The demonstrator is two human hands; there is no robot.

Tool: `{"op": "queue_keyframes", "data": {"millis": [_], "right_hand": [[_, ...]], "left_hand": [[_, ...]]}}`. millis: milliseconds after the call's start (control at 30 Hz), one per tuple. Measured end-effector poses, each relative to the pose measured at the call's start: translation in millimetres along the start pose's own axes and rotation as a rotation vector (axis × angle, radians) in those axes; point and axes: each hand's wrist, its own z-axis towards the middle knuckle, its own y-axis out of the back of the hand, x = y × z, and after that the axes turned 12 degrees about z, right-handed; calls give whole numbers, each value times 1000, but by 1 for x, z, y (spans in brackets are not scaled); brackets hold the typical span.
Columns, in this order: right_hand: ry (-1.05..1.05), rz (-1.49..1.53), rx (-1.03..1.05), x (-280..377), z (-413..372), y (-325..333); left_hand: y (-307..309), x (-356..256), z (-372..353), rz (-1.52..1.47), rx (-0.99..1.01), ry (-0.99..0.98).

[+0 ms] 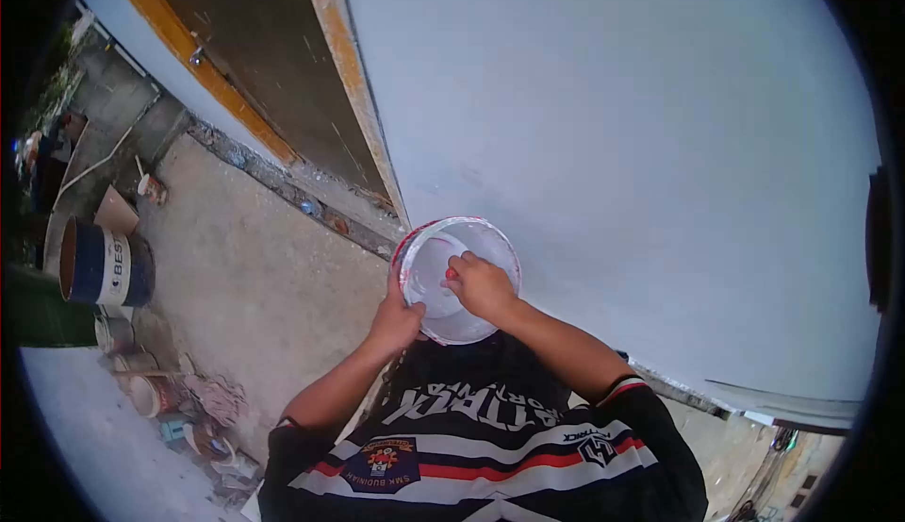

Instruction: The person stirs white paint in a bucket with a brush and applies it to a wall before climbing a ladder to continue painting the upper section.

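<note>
A round paint bucket [509,258] with white paint inside and red marks on its outer rim is in front of my body, close to the white wall. My left hand [396,319] grips the bucket's near left side, thumb over the rim. Over the bucket's mouth, my right hand [483,286] is closed around a red-handled tool [451,275]. The fist covers most of this tool, and its working end cannot be made out.
A pale painted wall [613,145] rises ahead and to the right. A brown door [255,60] with an orange frame stands at upper left. On the concrete floor [255,248], a dark blue drum [113,263], a small can [151,189], several containers and a rag [215,397] line the left side.
</note>
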Motion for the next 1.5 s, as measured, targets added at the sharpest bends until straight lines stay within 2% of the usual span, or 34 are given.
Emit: {"op": "queue_keyframes", "data": {"millis": [100, 133, 267, 367, 467, 567, 667, 767, 867, 967, 1067, 1200, 1500], "right_hand": [[59, 9, 28, -17, -27, -6], [110, 66, -20, -20, -14, -27], [169, 292, -234, -41, -9, -57], [172, 427, -362, -32, -6, -45], [-12, 539, -434, -84, 9, -68], [12, 704, -464, -116, 13, -97], [-179, 908, -372, -137, 18, -96], [-213, 973, -430, -147, 25, -103], [-18, 933, -476, -166, 24, -121], [74, 604, -377, -165, 29, -118], [142, 469, -327, -172, 38, -119], [209, 444, -317, -161, 34, -113], [396, 390, -263, -149, 21, -121]], "left_hand": [[-21, 28, 2, -66, -2, 57], [-4, 34, 9, -83, -30, 84], [-6, 70, 32, -132, -89, 100], [-9, 68, 28, -185, -134, 77], [-31, 99, 65, -203, -214, 93], [-28, 126, 80, -231, -249, 98], [-38, 141, 96, -262, -274, 138], [-41, 152, 113, -294, -324, 147], [-45, 163, 120, -316, -333, 180], [-51, 169, 125, -344, -331, 186], [-50, 168, 133, -345, -344, 141], [-48, 164, 125, -291, -349, 65], [-48, 162, 116, -313, -356, 101]]}}
